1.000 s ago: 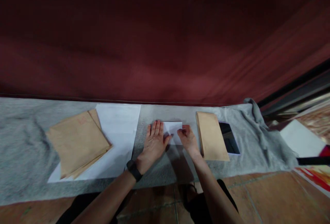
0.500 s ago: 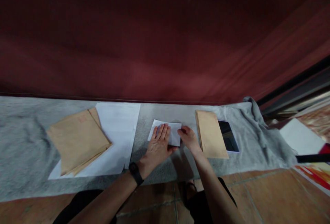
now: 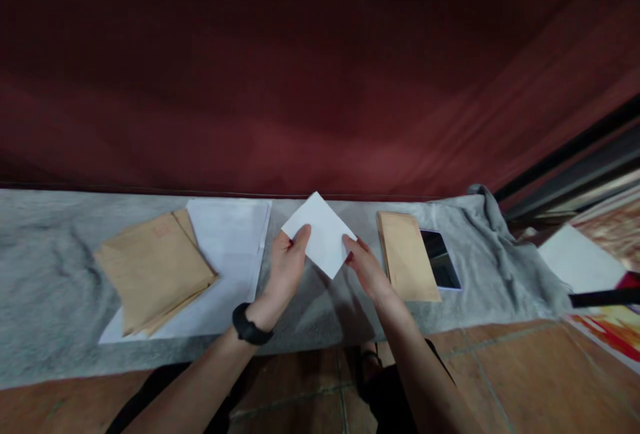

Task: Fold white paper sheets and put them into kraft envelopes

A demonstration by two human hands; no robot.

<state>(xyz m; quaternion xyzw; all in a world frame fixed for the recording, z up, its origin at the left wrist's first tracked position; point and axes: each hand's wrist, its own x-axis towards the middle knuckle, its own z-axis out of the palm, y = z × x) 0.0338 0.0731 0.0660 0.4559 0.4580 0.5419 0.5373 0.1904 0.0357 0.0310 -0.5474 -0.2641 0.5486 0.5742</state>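
A folded sheet of white paper (image 3: pixel 324 237) is held between my two hands, turned so that one corner points away from me. My left hand (image 3: pixel 290 257), with a black band on its wrist, grips the left edge with the thumb on top. On the right edge, my right hand (image 3: pixel 363 262) pinches the paper, thumb above and fingers beneath. To the left, a stack of brown envelopes (image 3: pixel 157 271) lies on large white sheets (image 3: pixel 235 241). Right of my right hand rests a second, narrower pile of brown envelopes (image 3: pixel 410 257).
A grey cloth (image 3: pixel 45 281) covers the long surface under everything. A dark-screened phone (image 3: pixel 441 259) lies partly beneath the right envelope pile. Behind rises a dark red sheet-like wall (image 3: pixel 300 87). Below the front edge is a tiled floor (image 3: pixel 510 367).
The paper has come up off the cloth and turned to a diamond angle. My left hand went from lying flat on it to gripping its left edge; my right hand still pinches the right side.
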